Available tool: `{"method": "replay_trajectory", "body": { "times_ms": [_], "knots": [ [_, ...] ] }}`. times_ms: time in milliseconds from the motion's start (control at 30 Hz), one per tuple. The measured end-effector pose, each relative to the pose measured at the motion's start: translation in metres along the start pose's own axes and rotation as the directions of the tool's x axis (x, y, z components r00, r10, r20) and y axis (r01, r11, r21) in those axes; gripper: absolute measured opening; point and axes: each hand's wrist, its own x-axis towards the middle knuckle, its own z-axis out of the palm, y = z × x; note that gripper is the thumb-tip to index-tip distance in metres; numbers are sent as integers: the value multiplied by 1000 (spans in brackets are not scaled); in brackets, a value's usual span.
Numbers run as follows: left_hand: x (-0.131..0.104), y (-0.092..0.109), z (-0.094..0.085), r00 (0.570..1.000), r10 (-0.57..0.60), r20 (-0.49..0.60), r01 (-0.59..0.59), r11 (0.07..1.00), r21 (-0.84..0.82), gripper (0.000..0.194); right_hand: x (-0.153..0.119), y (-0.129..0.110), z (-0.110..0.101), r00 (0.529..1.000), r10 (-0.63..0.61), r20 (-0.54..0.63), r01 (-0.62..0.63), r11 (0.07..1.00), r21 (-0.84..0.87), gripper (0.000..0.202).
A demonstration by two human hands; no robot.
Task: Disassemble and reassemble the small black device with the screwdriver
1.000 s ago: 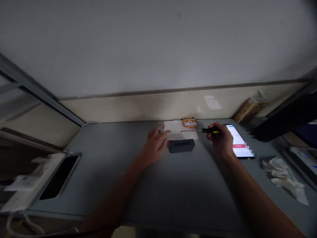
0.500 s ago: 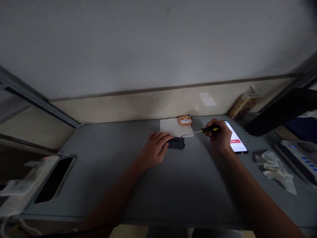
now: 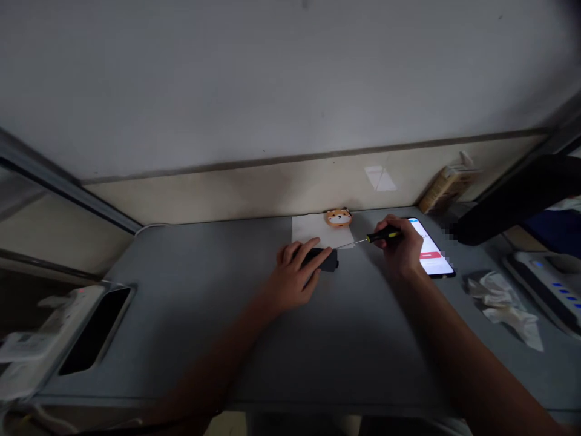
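Note:
My left hand point(image 3: 290, 281) lies over a small dark box point(image 3: 330, 262), holding it against the desk with the fingers across its top. The hand hides much of the box's left part. A slim screwdriver point(image 3: 376, 236) with a black and yellow handle is gripped in my right hand point(image 3: 407, 248). Its thin shaft slants left and its tip meets the box's far edge near my left fingertips. Whether the tip touches a screw cannot be made out. White paper point(image 3: 311, 229) lies just behind the box, with an orange animal-face case point(image 3: 339, 218) at its right corner.
A lit phone point(image 3: 431, 257) lies beside my right hand. Crumpled tissue point(image 3: 508, 312) and a grey device with blue marks point(image 3: 544, 290) are farther right. A drink carton point(image 3: 447, 188) leans by the wall. At left lies a dark-screened phone point(image 3: 96, 333) beside a white power strip point(image 3: 68, 333).
My left hand has slid right over the box, its fingers now more spread and covering the vent slots. The screwdriver has hardly moved. The view has shifted slightly.

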Motion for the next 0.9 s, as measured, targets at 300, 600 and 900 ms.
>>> {"method": "replay_trajectory", "body": {
  "times_ms": [300, 600, 900],
  "knots": [
    [2, 10, 3, 997, -80, 18, 79, 997, 26, 48, -1, -4, 3, 998, 0, -55, 2, 1000, 28, 21],
    [3, 24, 0, 997, -82, -10, 82, 995, 48, 49, 3, 1, 2, 986, -6, -166, -6, 997, -74, 19],
    [0, -17, -5, 930, -344, -127, 339, 939, -56, 42, -4, -9, 3, 961, -204, -186, 88, 865, -494, 21]
  ]
}}
